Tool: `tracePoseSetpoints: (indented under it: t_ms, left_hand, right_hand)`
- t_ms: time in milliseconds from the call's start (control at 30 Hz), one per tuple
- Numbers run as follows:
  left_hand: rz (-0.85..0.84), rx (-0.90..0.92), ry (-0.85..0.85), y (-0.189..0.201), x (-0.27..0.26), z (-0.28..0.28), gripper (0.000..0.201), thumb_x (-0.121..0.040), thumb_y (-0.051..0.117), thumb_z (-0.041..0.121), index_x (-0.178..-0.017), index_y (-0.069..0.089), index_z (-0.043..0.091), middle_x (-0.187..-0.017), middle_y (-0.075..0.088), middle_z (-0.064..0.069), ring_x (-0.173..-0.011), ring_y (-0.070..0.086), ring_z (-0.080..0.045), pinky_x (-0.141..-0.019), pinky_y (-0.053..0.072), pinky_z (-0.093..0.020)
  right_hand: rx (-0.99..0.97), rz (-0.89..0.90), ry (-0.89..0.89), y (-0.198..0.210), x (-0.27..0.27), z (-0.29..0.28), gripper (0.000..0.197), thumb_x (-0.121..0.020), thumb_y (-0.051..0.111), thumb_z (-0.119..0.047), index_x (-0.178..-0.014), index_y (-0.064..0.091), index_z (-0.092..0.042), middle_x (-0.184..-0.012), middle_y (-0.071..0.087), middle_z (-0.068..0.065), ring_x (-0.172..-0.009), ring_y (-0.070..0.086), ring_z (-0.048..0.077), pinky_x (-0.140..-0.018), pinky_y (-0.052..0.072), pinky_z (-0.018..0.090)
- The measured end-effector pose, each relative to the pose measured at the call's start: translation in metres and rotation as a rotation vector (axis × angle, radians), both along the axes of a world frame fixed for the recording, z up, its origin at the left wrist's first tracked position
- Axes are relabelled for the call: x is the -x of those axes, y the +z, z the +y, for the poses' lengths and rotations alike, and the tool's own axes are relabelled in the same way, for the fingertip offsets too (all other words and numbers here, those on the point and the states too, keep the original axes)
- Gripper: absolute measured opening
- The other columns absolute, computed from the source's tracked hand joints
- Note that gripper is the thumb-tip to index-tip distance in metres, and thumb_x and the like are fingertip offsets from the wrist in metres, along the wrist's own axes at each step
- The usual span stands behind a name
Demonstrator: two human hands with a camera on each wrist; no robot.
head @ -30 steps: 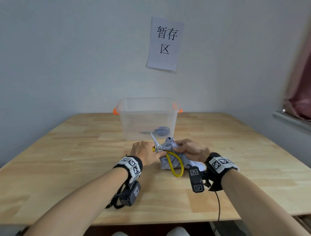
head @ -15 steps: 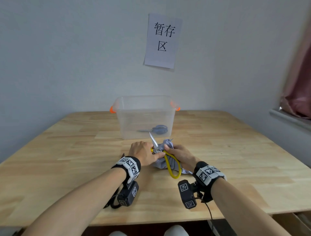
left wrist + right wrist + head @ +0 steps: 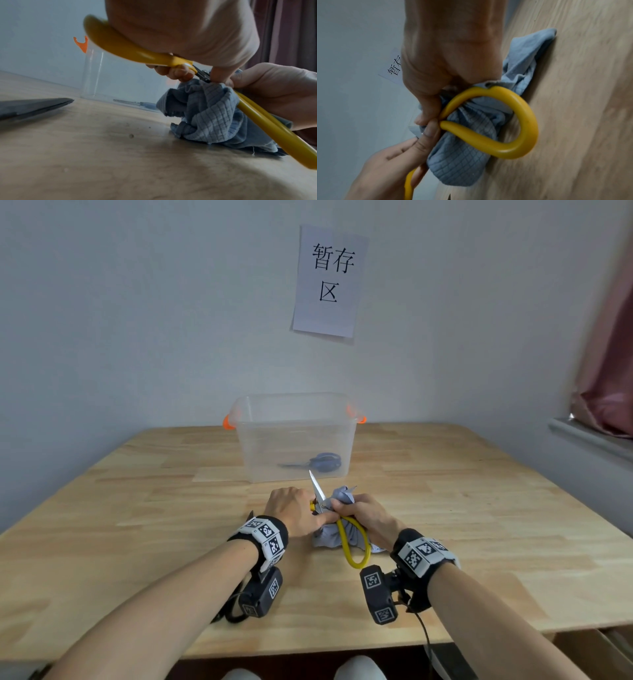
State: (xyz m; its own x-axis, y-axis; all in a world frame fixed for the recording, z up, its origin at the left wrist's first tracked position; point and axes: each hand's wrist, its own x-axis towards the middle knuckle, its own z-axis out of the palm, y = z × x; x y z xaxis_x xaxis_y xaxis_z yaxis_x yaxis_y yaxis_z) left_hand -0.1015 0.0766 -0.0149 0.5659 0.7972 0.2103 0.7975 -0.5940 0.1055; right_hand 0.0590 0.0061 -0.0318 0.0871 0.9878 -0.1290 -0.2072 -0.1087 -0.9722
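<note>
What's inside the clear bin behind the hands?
Through the wall of the clear bin, one pair of blue-handled scissors lies flat on the bottom, towards the right. Nothing else shows. The yellow scissors hide a sliver of the front wall with their blade tip.

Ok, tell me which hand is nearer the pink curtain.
Right. The right hand, gripping the cloth, sits on the side toward the curtain; the left hand, holding the yellow scissors, is farther left.

Pivot of scissors (image 3: 528, 121) — behind fingers (image 3: 428, 108)
</note>
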Motion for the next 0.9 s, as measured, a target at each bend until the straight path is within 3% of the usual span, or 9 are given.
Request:
tracePoseSetpoints:
  t_ms: [167, 300, 433, 467, 567, 633, 767, 833, 900]
  left_hand:
    - [0.031, -0.033, 0.013, -0.002, -0.002, -0.001, 0.062, -0.078, 0.048, 0.082, -0.072, 0.058, 0.021, -0.070, 0.062, 0.004, -0.067, 0.053, -0.020, -0.064, 0.035, -0.031]
    - [0.058, -0.081, 0.016, 0.000, -0.002, -0.004, 0.060, -0.081, 0.046, 0.080, -0.073, 0.059, 0.022, -0.075, 0.066, 0.002, -0.068, 0.052, -0.020, -0.065, 0.035, -0.031]
    - [0.054, -0.076, -0.002, -0.003, 0.001, -0.008, 0.053, -0.083, 0.048, 0.077, -0.086, 0.065, 0.027, -0.085, 0.070, 0.001, -0.081, 0.062, -0.023, -0.068, 0.036, -0.030]
    - [0.047, -0.065, -0.001, -0.004, 0.002, -0.009, 0.054, -0.082, 0.049, 0.077, -0.089, 0.067, 0.027, -0.087, 0.071, 0.001, -0.085, 0.063, -0.023, -0.069, 0.036, -0.030]
    - [0.042, -0.038, 0.020, -0.006, 0.000, -0.008, 0.056, -0.081, 0.049, 0.078, -0.090, 0.068, 0.026, -0.089, 0.070, 0.002, -0.087, 0.064, -0.023, -0.068, 0.036, -0.030]
    - [0.048, -0.031, 0.043, -0.004, 0.001, -0.007, 0.053, -0.082, 0.050, 0.077, -0.081, 0.062, 0.026, -0.089, 0.070, 0.001, -0.088, 0.064, -0.024, -0.068, 0.035, -0.029]
    - [0.057, -0.047, 0.024, -0.001, -0.002, -0.007, 0.053, -0.084, 0.049, 0.075, -0.067, 0.048, 0.025, -0.084, 0.069, 0.000, -0.081, 0.061, -0.024, -0.067, 0.035, -0.030]
    - [0.044, -0.064, 0.021, -0.001, -0.002, -0.008, 0.050, -0.085, 0.049, 0.072, -0.075, 0.058, 0.024, -0.085, 0.070, 0.000, -0.083, 0.064, -0.024, -0.067, 0.036, -0.030]
    - [0.037, -0.078, 0.020, -0.004, -0.002, -0.007, 0.052, -0.085, 0.049, 0.073, -0.087, 0.067, 0.024, -0.087, 0.071, 0.001, -0.085, 0.065, -0.024, -0.067, 0.036, -0.029]
  right_hand:
    - [0.015, -0.200, -0.180, -0.004, 0.002, 0.006, 0.016, -0.089, 0.069, -0.016, -0.079, 0.073, -0.005, -0.083, 0.072, 0.018, -0.082, 0.069, 0.031, -0.091, 0.056, 0.049]
    - [0.019, -0.302, -0.359, -0.004, 0.008, 0.011, 0.020, -0.090, 0.067, -0.020, -0.073, 0.070, -0.009, -0.071, 0.069, 0.008, -0.071, 0.068, 0.022, -0.065, 0.056, 0.028]
    - [0.034, -0.184, -0.451, -0.002, 0.003, 0.014, 0.022, -0.091, 0.066, -0.020, -0.086, 0.068, 0.002, -0.087, 0.071, 0.025, -0.086, 0.070, 0.039, -0.076, 0.060, 0.052]
    - [0.034, -0.174, -0.446, -0.001, 0.002, 0.012, 0.023, -0.092, 0.066, -0.019, -0.089, 0.068, 0.004, -0.092, 0.070, 0.028, -0.088, 0.070, 0.041, -0.077, 0.059, 0.053]
    - [0.043, -0.137, -0.375, -0.002, 0.006, 0.008, 0.022, -0.093, 0.067, -0.017, -0.092, 0.068, 0.005, -0.091, 0.071, 0.026, -0.083, 0.070, 0.036, -0.077, 0.059, 0.046]
    - [0.073, -0.231, -0.321, -0.007, 0.011, 0.009, 0.019, -0.092, 0.068, -0.018, -0.086, 0.069, 0.000, -0.083, 0.069, 0.018, -0.078, 0.068, 0.028, -0.076, 0.057, 0.040]
    - [0.073, -0.266, -0.361, -0.007, 0.013, 0.013, 0.018, -0.088, 0.069, -0.015, -0.071, 0.069, -0.008, -0.067, 0.066, 0.005, -0.064, 0.064, 0.016, -0.060, 0.052, 0.025]
    - [0.074, -0.271, -0.425, -0.006, 0.013, 0.017, 0.016, -0.085, 0.069, -0.014, -0.071, 0.067, -0.006, -0.065, 0.063, 0.006, -0.064, 0.062, 0.018, -0.058, 0.051, 0.027]
    - [0.090, -0.272, -0.500, -0.005, 0.013, 0.021, 0.017, -0.085, 0.068, -0.018, -0.077, 0.068, -0.003, -0.072, 0.066, 0.013, -0.072, 0.065, 0.026, -0.065, 0.056, 0.037]
